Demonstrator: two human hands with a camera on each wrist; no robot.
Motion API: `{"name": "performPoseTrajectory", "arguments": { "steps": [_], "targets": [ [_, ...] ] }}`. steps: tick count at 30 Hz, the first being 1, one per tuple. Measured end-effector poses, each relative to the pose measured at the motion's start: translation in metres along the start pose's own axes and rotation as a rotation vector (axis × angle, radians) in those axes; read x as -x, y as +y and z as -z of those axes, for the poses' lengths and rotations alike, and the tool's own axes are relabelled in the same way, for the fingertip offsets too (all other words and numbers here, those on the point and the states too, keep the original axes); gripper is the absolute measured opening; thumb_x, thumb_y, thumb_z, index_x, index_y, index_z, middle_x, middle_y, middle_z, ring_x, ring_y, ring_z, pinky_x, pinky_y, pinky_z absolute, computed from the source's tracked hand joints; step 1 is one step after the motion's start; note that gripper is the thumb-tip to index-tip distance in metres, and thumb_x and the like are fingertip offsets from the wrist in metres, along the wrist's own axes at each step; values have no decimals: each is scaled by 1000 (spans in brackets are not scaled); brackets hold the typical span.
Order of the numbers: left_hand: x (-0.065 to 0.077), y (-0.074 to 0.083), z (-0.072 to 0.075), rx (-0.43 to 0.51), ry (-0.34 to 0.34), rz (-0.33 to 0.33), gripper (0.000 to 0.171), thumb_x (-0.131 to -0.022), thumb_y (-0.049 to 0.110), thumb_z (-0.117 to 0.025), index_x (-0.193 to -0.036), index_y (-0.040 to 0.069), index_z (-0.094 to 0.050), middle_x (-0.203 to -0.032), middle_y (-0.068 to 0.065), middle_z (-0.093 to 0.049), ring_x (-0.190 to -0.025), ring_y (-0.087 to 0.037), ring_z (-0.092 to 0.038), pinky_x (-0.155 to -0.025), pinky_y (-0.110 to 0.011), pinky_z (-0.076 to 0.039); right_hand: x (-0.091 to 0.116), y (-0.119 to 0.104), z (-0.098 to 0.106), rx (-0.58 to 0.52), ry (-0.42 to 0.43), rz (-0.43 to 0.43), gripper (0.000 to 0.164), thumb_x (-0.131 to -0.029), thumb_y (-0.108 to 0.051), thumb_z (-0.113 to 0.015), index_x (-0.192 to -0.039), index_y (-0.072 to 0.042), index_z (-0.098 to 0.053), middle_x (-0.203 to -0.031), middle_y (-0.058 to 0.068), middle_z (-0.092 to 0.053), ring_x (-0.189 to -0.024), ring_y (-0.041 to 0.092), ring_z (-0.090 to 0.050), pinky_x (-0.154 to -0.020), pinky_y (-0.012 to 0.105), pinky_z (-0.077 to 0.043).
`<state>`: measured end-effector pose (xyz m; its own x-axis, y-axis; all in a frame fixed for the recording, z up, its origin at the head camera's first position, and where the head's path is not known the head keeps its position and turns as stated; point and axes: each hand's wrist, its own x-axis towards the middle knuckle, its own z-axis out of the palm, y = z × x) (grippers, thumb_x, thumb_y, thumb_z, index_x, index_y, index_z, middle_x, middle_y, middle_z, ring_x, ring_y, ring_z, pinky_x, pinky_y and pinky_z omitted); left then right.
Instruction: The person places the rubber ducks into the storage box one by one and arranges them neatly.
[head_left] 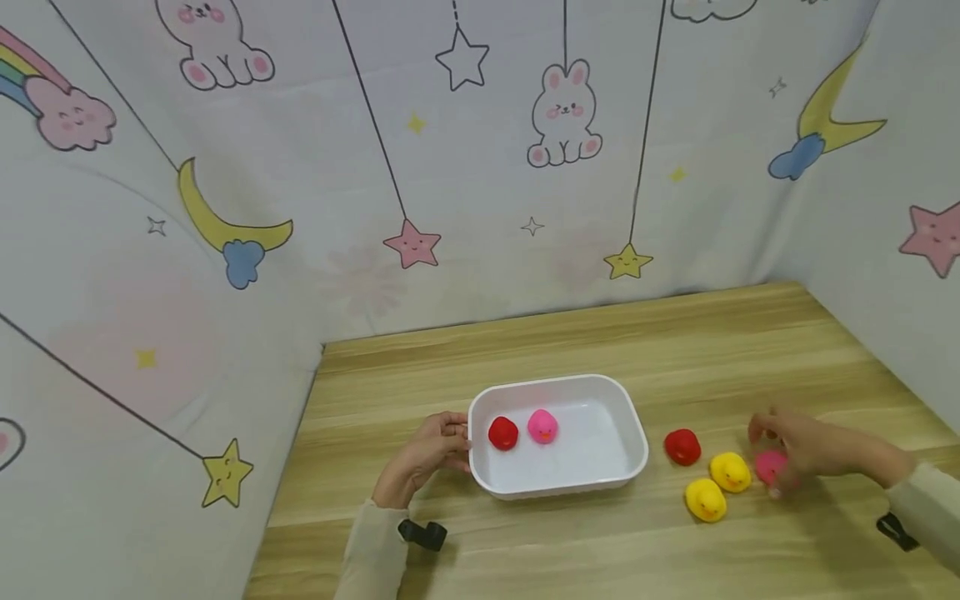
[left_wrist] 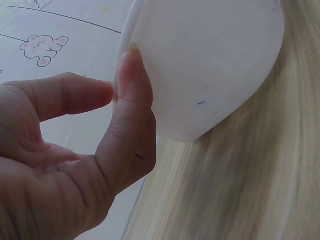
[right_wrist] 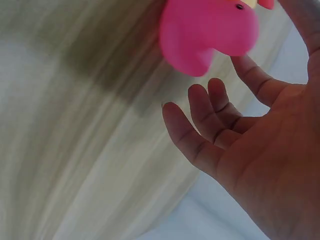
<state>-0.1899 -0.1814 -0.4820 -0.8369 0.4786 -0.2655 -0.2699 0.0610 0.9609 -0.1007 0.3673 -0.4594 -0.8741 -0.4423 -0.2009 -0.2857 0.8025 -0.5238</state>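
My left hand [head_left: 435, 446] holds the left end of a white tray [head_left: 558, 487]; in the left wrist view its fingertips pinch the tray's rim [left_wrist: 131, 25]. Inside the tray sit a red rubber duck [head_left: 503, 433] and a pink rubber duck [head_left: 543, 426]. Over at the right, my right hand [head_left: 810, 446] reaches around another pink rubber duck [head_left: 769, 467], its fingers spread. In the right wrist view that duck [right_wrist: 200, 32] lies beside the fingertips, partly cut off by the frame's top. Whether a finger touches it is hard to see.
Between the tray and my right hand lie a red rubber duck [head_left: 682, 447] and two yellow ones, the upper duck [head_left: 730, 472] touching or nearly touching the lower duck [head_left: 706, 500]. Fabric walls with cartoon prints [head_left: 480, 208] enclose the wooden table [head_left: 420, 358] at back and sides.
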Motion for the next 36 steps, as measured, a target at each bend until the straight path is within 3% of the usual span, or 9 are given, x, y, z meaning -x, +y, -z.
{"name": "performPoseTrajectory", "arguments": {
  "steps": [5,12,18,23,31,36],
  "targets": [
    [0,1,0,1,-1,5,46,-89,-13,-53,-132,-19,-38,-97,-13,-58,-78,-15,-61,-60,-25,-61,4,10,-12,6,30,8,59,-56,-22,-94,-99,-13,-56,-93,6,-47,-79,13,-47,-62,21,-43],
    [-2,0,1,2,-3,-3,47,-88,-13,-53,-132,-19,-37,-97,-12,-58,-76,-15,-61,-59,-25,-61,7,20,-23,48,125,96,51,-62,-23,-94,-96,-17,-56,-90,0,-48,-76,1,-45,-58,20,-44],
    [-4,-1,1,4,-6,-1,47,-89,-13,-52,-133,-19,-37,-96,-12,-58,-76,-14,-60,-57,-24,-60,6,29,-29,91,266,242,47,-63,-24,-95,-93,-24,-58,-91,-10,-48,-76,-4,-45,-56,19,-44],
    [-3,-1,1,1,-11,-4,47,-89,-13,-52,-133,-19,-36,-98,-13,-58,-77,-15,-61,-58,-23,-60,4,34,-32,167,429,321,46,-58,-13,-95,-88,-27,-65,-92,-15,-52,-79,-4,-49,-59,18,-47],
    [-2,0,1,3,-25,-11,47,-88,-11,-54,-131,-20,-37,-97,-12,-59,-77,-14,-62,-60,-24,-60,5,32,-31,88,516,266,44,-63,1,-90,-90,-26,-68,-95,-13,-59,-80,-1,-52,-59,20,-50],
    [-2,-1,1,1,-24,-12,47,-88,-11,-54,-132,-20,-37,-99,-13,-60,-78,-14,-62,-60,-25,-61,1,25,-25,13,598,228,47,-63,7,-88,-103,-8,-70,-103,-10,-64,-85,-1,-58,-66,16,-54]
  ]
}}
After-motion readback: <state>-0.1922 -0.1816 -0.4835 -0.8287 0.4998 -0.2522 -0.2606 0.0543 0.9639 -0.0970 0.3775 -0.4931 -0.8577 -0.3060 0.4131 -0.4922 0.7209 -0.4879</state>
